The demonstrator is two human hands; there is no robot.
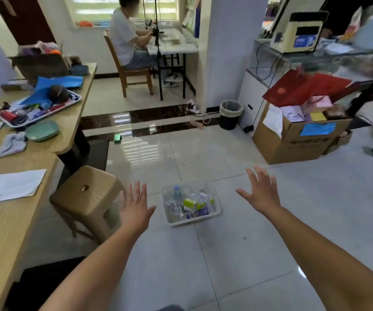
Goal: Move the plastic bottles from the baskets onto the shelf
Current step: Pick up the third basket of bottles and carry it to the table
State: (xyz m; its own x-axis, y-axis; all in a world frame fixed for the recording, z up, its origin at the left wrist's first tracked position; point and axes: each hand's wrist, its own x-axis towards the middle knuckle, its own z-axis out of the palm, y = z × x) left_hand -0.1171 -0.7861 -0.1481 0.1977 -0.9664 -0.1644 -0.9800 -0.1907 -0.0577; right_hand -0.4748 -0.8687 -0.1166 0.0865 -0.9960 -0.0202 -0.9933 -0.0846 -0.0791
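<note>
A white plastic basket (217, 213) stands on the tiled floor in the middle of the view. Several plastic bottles (193, 204) lie jumbled inside it, clear ones with green, purple and blue labels or caps. My left hand (135, 207) hovers to the left of the basket with fingers spread and straight, holding nothing. My right hand (263, 191) hovers to the basket's right, also spread flat and empty. Neither hand touches the basket. A dark shelf frame (369, 93) shows at the right edge, only partly in view.
A tan plastic stool (87, 196) stands left of my left hand beside a long wooden table (6, 234) with papers and a cluttered tray. A full cardboard box (297, 135) and a black bin (230, 116) sit ahead right. A person sits at a far desk.
</note>
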